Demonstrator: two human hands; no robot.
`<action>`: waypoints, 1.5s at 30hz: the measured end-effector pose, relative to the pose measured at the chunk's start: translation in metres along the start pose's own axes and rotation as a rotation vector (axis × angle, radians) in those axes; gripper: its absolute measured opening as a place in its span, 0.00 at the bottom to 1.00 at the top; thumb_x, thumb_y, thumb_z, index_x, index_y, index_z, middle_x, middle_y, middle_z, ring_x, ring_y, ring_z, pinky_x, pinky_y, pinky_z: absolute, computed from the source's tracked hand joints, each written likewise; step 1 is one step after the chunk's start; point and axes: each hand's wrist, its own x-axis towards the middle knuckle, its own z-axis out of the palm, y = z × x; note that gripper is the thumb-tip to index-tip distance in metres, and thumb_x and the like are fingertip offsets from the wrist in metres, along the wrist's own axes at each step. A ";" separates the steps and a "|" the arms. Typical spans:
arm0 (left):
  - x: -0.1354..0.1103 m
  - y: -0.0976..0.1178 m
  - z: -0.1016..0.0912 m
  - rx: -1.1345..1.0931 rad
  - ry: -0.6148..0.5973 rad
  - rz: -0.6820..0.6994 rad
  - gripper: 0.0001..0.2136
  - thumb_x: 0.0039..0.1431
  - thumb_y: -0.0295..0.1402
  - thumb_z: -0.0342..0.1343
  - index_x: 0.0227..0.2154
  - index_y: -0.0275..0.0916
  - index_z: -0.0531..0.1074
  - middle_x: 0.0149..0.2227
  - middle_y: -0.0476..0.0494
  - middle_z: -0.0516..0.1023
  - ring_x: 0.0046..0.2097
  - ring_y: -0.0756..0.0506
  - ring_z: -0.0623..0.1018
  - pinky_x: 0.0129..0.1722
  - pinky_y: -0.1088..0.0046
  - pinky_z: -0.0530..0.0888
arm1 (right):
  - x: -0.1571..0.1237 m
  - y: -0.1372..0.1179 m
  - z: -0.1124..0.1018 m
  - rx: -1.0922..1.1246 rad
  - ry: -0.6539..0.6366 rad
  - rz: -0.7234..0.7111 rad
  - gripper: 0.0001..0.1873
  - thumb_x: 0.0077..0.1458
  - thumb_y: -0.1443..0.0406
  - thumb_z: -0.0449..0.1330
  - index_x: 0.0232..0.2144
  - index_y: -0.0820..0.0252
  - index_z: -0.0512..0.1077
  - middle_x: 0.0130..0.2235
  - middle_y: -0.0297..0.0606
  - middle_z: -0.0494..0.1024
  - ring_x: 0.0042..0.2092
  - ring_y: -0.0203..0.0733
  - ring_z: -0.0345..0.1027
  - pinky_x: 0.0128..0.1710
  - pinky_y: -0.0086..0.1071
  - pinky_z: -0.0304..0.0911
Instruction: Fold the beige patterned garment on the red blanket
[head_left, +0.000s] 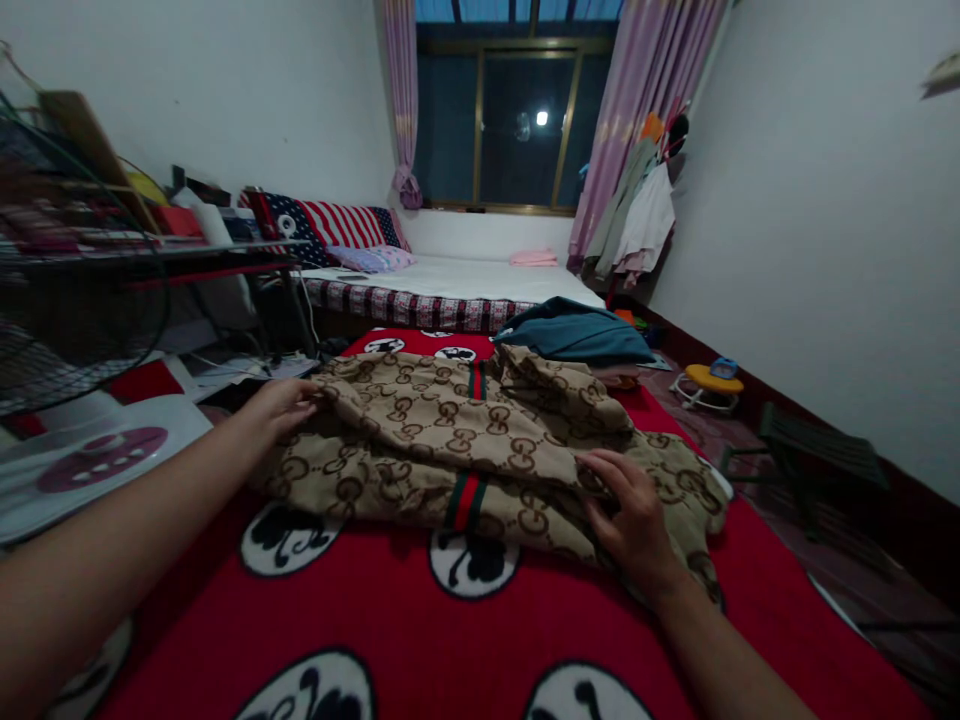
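A beige garment [450, 425] with a brown letter pattern and a green-red-green stripe lies spread crosswise, partly doubled over, on a red blanket [390, 610] with white round motifs. Its exact kind is hard to tell in this bunched state. At its left end, my left hand [283, 408] pinches the upper layer's edge. My right hand [630, 515] grips the same layer near its right end, thumb below and fingers on top. Between my hands the fabric edge runs slightly slack, above the lower layer.
A teal cloth bundle [574, 330] lies behind the garment. Beyond it is a bed [465, 275] with pillows. A cluttered desk [225, 247] stands left, a fan [82, 330] nearer. A yellow stool [712, 378] and a dark folding stool [817, 450] are on the right.
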 end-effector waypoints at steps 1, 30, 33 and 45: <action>-0.006 -0.002 -0.012 0.050 0.018 -0.067 0.16 0.44 0.44 0.58 0.36 0.42 0.70 0.32 0.42 0.77 0.36 0.39 0.78 0.38 0.55 0.76 | 0.001 0.000 -0.001 -0.014 -0.010 -0.052 0.21 0.51 0.71 0.58 0.49 0.55 0.69 0.49 0.42 0.73 0.51 0.48 0.67 0.51 0.44 0.62; -0.071 0.057 0.014 1.254 -0.697 0.403 0.10 0.51 0.27 0.50 0.24 0.39 0.77 0.29 0.43 0.79 0.35 0.42 0.75 0.41 0.65 0.69 | 0.006 -0.017 -0.013 -0.075 -0.262 -0.180 0.08 0.56 0.65 0.56 0.35 0.57 0.76 0.36 0.39 0.74 0.40 0.44 0.67 0.41 0.38 0.61; -0.076 0.060 0.059 0.968 -0.674 0.456 0.15 0.59 0.31 0.47 0.43 0.41 0.77 0.43 0.43 0.79 0.46 0.44 0.76 0.48 0.70 0.68 | 0.004 -0.020 -0.011 -0.096 -0.313 -0.151 0.11 0.60 0.61 0.54 0.32 0.57 0.76 0.32 0.38 0.74 0.37 0.41 0.67 0.40 0.36 0.59; -0.119 -0.007 0.137 0.938 -0.999 0.430 0.38 0.58 0.60 0.46 0.67 0.49 0.46 0.70 0.36 0.44 0.69 0.33 0.46 0.64 0.44 0.45 | 0.082 -0.080 0.022 -0.360 -0.347 -0.025 0.19 0.63 0.53 0.49 0.41 0.55 0.76 0.43 0.42 0.79 0.45 0.46 0.71 0.45 0.38 0.61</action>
